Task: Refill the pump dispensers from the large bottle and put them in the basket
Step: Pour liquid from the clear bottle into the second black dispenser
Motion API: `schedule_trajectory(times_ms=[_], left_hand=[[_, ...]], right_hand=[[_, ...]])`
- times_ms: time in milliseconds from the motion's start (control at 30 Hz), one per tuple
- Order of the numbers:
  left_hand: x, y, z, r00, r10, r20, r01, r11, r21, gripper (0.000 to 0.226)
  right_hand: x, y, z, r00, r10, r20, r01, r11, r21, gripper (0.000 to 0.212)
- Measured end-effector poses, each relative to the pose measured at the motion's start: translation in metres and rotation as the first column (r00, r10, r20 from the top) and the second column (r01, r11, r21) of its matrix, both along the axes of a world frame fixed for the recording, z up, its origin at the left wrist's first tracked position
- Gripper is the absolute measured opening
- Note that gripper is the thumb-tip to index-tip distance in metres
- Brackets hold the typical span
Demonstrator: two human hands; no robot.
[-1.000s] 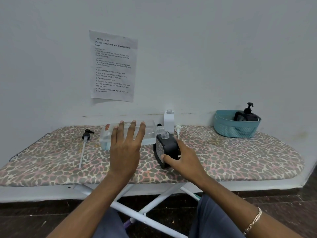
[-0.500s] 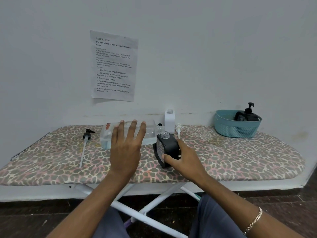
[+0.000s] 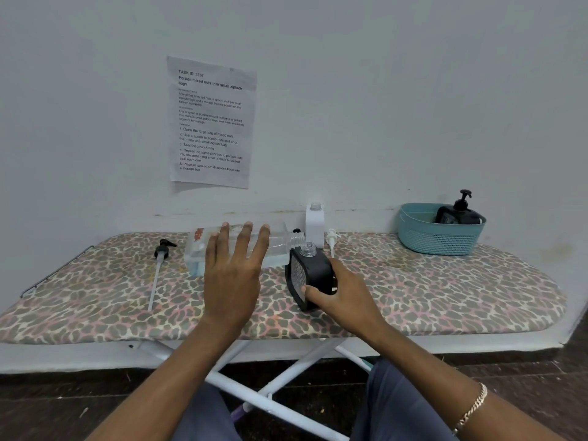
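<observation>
The large clear bottle is held on its side over the ironing board, its open neck pointing right. My left hand is wrapped over it, fingers spread across the top. Just below the neck is a black dispenser bottle with its pump off, tilted toward the large bottle and gripped by my right hand. A white dispenser bottle without a pump stands by the wall. A white pump lies beside it. At the far right, the teal basket holds a black dispenser with its pump on.
A black pump with a long tube lies at the board's left. A small black cap sits behind the large bottle's neck. A printed sheet hangs on the wall. The board's white legs cross below its front edge.
</observation>
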State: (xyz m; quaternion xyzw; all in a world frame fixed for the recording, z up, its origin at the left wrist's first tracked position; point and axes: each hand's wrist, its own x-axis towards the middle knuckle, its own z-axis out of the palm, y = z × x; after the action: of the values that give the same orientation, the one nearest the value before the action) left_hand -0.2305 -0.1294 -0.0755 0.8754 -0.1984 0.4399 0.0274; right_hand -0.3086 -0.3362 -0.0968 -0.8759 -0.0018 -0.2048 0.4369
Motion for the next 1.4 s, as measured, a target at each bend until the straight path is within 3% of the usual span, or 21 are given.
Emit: schedule_trajectory(times_ms=[600, 1400], left_hand=[[-0.0002, -0.0013, 0.0002, 1.0, 0.002, 0.02, -0.002, 1.0, 0.009, 0.078], [0.0001, -0.0015, 0.0014, 1.0, -0.007, 0.03, 0.007, 1.0, 0.007, 0.076]], right_hand=[[0.0023, -0.0018, -0.0018, 1.0, 0.001, 0.012, -0.001, 1.0, -0.006, 0.052], [0.0027, -0.002, -0.0024, 1.0, -0.001, 0.008, 0.001, 1.0, -0.002, 0.045]])
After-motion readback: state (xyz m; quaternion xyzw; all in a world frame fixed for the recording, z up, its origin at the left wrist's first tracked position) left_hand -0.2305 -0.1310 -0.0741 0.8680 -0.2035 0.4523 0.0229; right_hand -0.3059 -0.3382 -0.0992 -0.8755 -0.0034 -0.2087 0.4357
